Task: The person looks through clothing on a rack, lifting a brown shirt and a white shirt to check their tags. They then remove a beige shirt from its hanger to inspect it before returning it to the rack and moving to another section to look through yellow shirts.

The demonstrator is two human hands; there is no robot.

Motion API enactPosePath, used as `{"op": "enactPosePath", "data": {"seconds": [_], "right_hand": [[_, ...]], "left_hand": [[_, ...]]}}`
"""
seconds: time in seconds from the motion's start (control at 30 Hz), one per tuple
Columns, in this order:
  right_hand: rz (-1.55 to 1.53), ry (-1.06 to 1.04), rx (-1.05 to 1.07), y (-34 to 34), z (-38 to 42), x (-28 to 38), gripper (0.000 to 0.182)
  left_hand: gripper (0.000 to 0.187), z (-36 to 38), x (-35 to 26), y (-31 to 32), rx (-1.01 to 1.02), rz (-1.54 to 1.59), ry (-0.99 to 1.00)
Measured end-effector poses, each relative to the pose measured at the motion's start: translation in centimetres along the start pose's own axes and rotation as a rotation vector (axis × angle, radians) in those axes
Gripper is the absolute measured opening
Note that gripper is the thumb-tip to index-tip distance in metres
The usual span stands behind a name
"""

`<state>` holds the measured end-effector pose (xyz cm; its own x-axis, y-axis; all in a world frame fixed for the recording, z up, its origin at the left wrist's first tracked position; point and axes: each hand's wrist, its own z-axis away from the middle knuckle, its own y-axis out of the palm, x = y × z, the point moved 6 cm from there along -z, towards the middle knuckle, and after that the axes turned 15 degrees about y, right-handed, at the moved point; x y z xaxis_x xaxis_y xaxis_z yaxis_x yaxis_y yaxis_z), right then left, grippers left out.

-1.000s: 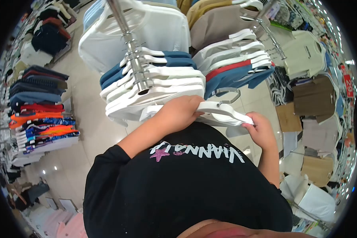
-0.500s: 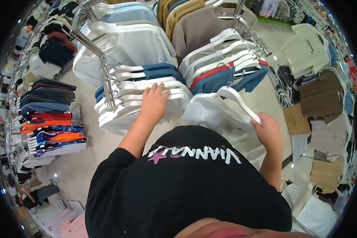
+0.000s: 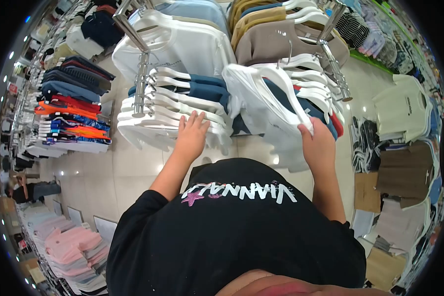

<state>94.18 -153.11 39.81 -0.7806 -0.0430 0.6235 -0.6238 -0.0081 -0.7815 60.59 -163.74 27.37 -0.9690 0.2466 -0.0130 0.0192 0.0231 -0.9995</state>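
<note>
In the head view my right hand (image 3: 318, 143) grips one end of a white hanger (image 3: 287, 91). A white shirt (image 3: 249, 93) hangs from it, partly blurred, in front of the clothes on the right arm of the rack. The hanger's hook points up and away from me, and whether it touches the rail cannot be told. My left hand (image 3: 192, 132) lies with fingers stretched out on a row of white shirts (image 3: 153, 129) on hangers. Those hang from the left metal rail arm (image 3: 142, 84), with dark blue shirts (image 3: 207, 90) behind them.
The right metal rail arm (image 3: 336, 71) carries white hangers and blue and red garments. Taupe shirts (image 3: 266, 43) hang farther back. Racks of dark and orange clothes (image 3: 76, 116) stand left, folded pink clothes (image 3: 74, 244) lower left. Another person (image 3: 32, 191) stands at far left.
My right hand has moved forward and slightly left, carrying the hanger and shirt toward the clothes on the right rail arm. My left hand stays on the white shirts. The whole view has shifted.
</note>
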Motion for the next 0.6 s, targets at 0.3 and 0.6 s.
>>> {"op": "enactPosePath", "data": {"seconds": [0.3, 0.6], "right_hand": [[-0.025, -0.237, -0.07, 3.5, -4.1, 9.4, 0.031], [0.025, -0.347, 0.07, 9.5, -11.8, 21.9, 0.029]], "left_hand": [[0.038, 2.3, 0.1, -2.6, -0.301, 0.191, 0.18], [0.019, 9.8, 8.2, -1.6, -0.534, 0.546, 0.049]]}}
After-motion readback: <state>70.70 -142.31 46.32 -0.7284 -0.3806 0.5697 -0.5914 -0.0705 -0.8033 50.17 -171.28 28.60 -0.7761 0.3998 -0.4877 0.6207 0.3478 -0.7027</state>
